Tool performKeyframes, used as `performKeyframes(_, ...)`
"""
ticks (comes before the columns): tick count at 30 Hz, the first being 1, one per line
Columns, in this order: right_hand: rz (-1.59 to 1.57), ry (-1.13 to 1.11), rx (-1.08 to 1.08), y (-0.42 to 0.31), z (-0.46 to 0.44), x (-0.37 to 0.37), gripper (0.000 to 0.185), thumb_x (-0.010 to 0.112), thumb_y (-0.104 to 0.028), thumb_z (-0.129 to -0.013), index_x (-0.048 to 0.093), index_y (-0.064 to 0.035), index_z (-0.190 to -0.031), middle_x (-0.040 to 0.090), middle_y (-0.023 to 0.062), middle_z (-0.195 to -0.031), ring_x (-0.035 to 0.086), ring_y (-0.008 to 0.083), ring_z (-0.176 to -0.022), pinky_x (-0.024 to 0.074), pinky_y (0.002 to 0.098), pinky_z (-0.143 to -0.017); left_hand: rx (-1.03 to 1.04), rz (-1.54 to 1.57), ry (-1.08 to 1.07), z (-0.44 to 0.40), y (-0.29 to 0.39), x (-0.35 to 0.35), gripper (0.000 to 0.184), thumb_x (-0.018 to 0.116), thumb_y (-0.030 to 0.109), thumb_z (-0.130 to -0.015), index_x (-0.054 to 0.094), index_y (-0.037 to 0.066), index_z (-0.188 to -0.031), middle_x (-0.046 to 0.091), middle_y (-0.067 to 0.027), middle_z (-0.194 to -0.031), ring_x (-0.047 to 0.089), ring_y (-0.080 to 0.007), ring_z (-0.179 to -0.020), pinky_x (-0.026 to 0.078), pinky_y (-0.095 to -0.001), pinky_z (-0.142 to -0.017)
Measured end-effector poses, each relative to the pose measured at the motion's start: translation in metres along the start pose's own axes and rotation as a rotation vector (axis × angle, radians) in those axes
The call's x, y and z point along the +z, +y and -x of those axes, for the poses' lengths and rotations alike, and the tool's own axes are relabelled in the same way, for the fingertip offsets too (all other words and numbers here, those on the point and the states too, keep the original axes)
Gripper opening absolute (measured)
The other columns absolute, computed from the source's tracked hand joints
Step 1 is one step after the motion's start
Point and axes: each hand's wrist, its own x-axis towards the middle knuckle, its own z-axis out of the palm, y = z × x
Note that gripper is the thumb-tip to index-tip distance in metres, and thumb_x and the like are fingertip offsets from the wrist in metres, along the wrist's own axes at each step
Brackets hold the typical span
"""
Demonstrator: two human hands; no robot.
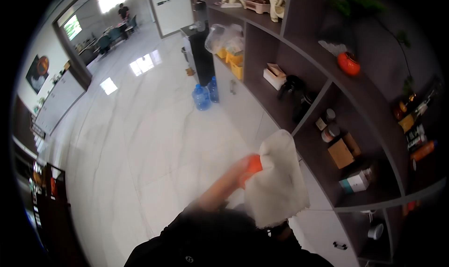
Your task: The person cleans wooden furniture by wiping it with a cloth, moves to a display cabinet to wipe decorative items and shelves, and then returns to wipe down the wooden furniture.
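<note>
A pale, off-white cloth [278, 183] hangs spread out in front of my body, beside the shelving. My left hand [244, 168] is at its left edge, blurred by motion, and seems closed on the cloth. Something bright orange [253, 164] shows at that hand; whether it is a glove or a separate thing is unclear. The cloth hides my right hand; only part of that wrist, with a dark band, shows below the cloth's lower edge.
Dark shelving [299, 42] curves along the right, holding boxes [341, 152], jars and an orange vase [348, 64]. Two blue water bottles [201, 98] stand on the glossy floor [140, 141] ahead. A person [123, 12] is far off at the upper left, near chairs.
</note>
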Motion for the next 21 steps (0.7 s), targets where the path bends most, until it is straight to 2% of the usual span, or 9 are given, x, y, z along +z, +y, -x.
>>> performKeyframes(2, -0.041, 0.019, -0.028, 0.005, -0.009, 0.019, 0.035, 0.062, -0.019, -0.094, 0.055, -0.0026, -0.124, 0.063, 0.0108, -0.117, 0.061, 0.0216, -0.106, 0.0494, 0.0336, -0.093, -0.062, -0.174, 0.186, 0.002, 0.023, -0.016, 0.070, 0.081, 0.023, -0.079, 0.049, 0.004, -0.138, 0.060, -0.0120, -0.130, 0.061, -0.0247, -0.115, 0.049, -0.0369, -0.099)
performKeyframes(5, -0.108, 0.039, -0.086, 0.007, -0.027, 0.046, 0.036, 0.063, -0.019, -0.094, 0.055, -0.0024, -0.124, 0.063, 0.0108, -0.116, 0.061, 0.0211, -0.106, 0.0493, 0.0333, -0.093, 0.144, -0.913, 0.288, -0.001, 0.061, 0.011, 0.058, 0.073, 0.031, -0.084, 0.053, 0.002, -0.131, 0.061, -0.0100, -0.126, 0.061, -0.0198, -0.108, 0.049, -0.0303, -0.092)
performKeyframes(6, -0.129, 0.045, -0.103, 0.009, -0.032, 0.052, 0.036, 0.063, -0.019, -0.094, 0.055, -0.0023, -0.124, 0.063, 0.0108, -0.116, 0.061, 0.0209, -0.106, 0.0492, 0.0332, -0.093, 0.291, -1.242, 0.238, -0.009, 0.065, -0.001, 0.064, 0.077, 0.017, -0.077, 0.049, 0.002, -0.133, 0.060, -0.0126, -0.128, 0.063, -0.0227, -0.106, 0.050, -0.0324, -0.091)
performKeyframes(9, -0.179, 0.057, -0.152, 0.007, -0.048, 0.072, 0.036, 0.063, -0.019, -0.094, 0.055, -0.0021, -0.124, 0.063, 0.0108, -0.116, 0.061, 0.0204, -0.107, 0.0491, 0.0329, -0.093, 0.361, -1.332, 0.328, -0.025, 0.068, 0.012, 0.071, 0.078, 0.015, -0.077, 0.043, 0.003, -0.137, 0.057, -0.0142, -0.131, 0.062, -0.0261, -0.111, 0.050, -0.0346, -0.093)
performKeyframes(12, -0.217, 0.070, -0.206, -0.002, -0.068, 0.087, 0.036, 0.063, -0.019, -0.094, 0.054, -0.0019, -0.125, 0.063, 0.0108, -0.116, 0.060, 0.0199, -0.107, 0.0490, 0.0326, -0.093, 0.368, -1.384, 0.238, -0.048, 0.061, -0.002, 0.074, 0.074, 0.021, -0.081, 0.035, 0.003, -0.142, 0.054, -0.0172, -0.137, 0.058, -0.0304, -0.120, 0.046, -0.0377, -0.101)
performKeyframes(15, -0.265, 0.078, -0.243, -0.013, -0.090, 0.095, 0.037, 0.063, -0.019, -0.094, 0.054, -0.0017, -0.125, 0.063, 0.0107, -0.116, 0.060, 0.0194, -0.107, 0.0488, 0.0323, -0.093, 0.592, -1.485, -0.016, -0.074, 0.066, -0.009, 0.059, 0.066, 0.025, -0.091, 0.042, 0.002, -0.140, 0.058, -0.0202, -0.130, 0.057, -0.0381, -0.118, 0.045, -0.0423, -0.102)
performKeyframes(18, -0.320, 0.085, -0.263, -0.026, -0.118, 0.095, 0.037, 0.063, -0.019, -0.094, 0.054, -0.0015, -0.125, 0.062, 0.0107, -0.116, 0.060, 0.0188, -0.107, 0.0487, 0.0320, -0.093, 0.549, -1.459, -0.088, -0.107, 0.064, -0.020, 0.041, 0.047, 0.019, -0.100, 0.048, 0.000, -0.136, 0.056, -0.0196, -0.134, 0.055, -0.0377, -0.123, 0.041, -0.0410, -0.106)
performKeyframes(21, -0.361, 0.087, -0.264, -0.041, -0.150, 0.090, 0.037, 0.064, -0.019, -0.094, 0.054, -0.0013, -0.125, 0.062, 0.0107, -0.116, 0.060, 0.0183, -0.107, 0.0486, 0.0317, -0.093, 0.395, -1.302, -0.048, -0.135, 0.069, -0.027, 0.038, 0.041, 0.011, -0.102, 0.051, -0.001, -0.136, 0.054, -0.0172, -0.140, 0.053, -0.0338, -0.128, 0.039, -0.0382, -0.109)
